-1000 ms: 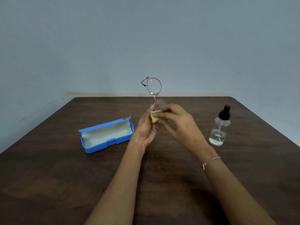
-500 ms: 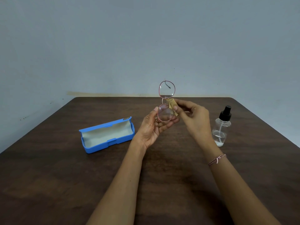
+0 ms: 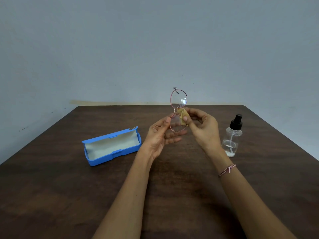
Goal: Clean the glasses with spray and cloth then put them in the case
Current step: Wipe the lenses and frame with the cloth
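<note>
Step in hand: the wiping of the lenses is judged to be under way; the casing step is not yet begun.
Glasses: the glasses (image 3: 178, 99) are held upright above the desk (image 3: 69, 187), one lens over the other, between the two hands and well apart from the case.
Left hand: the lower lens rim is gripped by the left hand (image 3: 159, 135), thumb at one edge and fingers (image 3: 173, 140) curled behind the lens.
Right hand: the cloth (image 3: 183, 117) is pinched by the right hand (image 3: 203, 128) between thumb and forefinger, just beside the bridge and touching the lower lens.
Spray bottle: the spray bottle (image 3: 232, 138) stands upright on the desk, right of the right hand, untouched; whether the lenses are wet cannot be told.
Case: the case (image 3: 120, 155) lies open on the desk to the left, its pale lining exposed.
Next move: the cloth is to be drawn across a lens face while the frame is steadied by its rim; light pressure is called for, as the thin frame is judged easy to bend.
After that: the glasses are to be laid in the open case.
</note>
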